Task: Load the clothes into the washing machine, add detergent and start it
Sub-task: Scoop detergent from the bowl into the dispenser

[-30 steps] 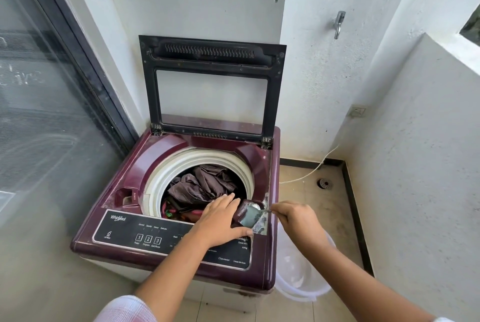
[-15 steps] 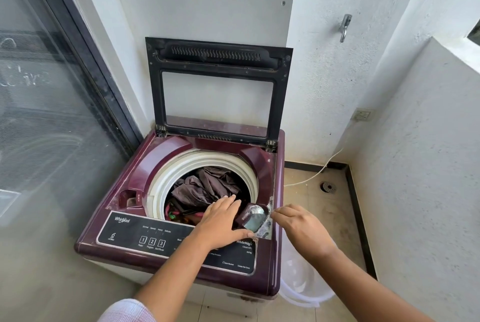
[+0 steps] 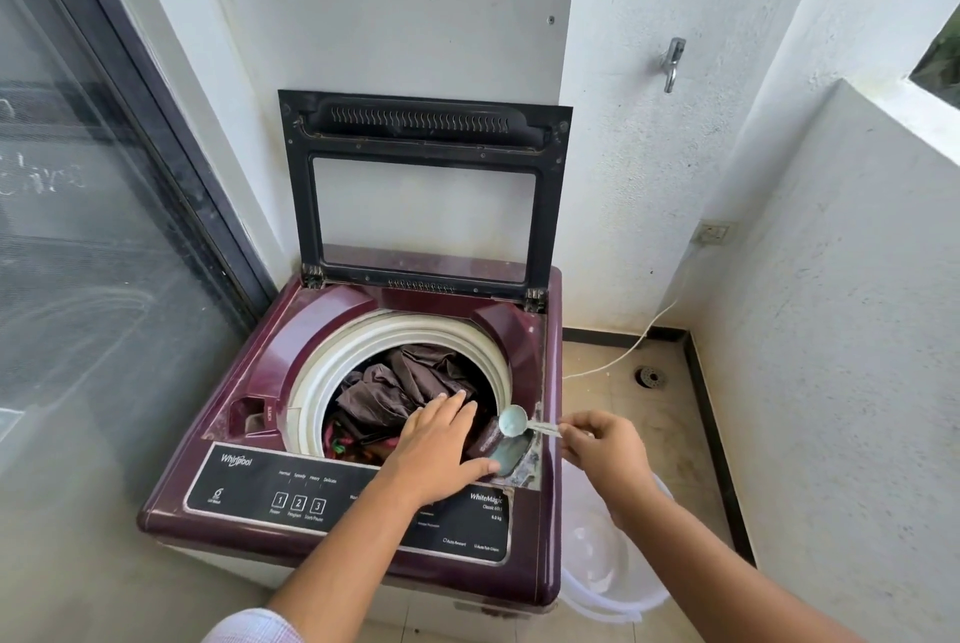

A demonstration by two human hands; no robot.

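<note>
Clothes (image 3: 405, 382) lie in the drum of the washing machine (image 3: 270, 346) — loading looks done. Detergent step is under way. The right hand (image 3: 605, 445), grip pinching the scoop (image 3: 513, 420) handle, holds it over the detergent compartment (image 3: 511, 455) at the machine's front right corner. The left hand (image 3: 436, 445) lies beside it, fingers flat. Machine not yet started. Lid (image 3: 423, 123) stands upright behind — white tub (image 3: 613, 564) crowds the machine's right side.

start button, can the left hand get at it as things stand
Likely yes: the start button lies bare on the panel, close to the left hand, which rests by the detergent tray.
</note>
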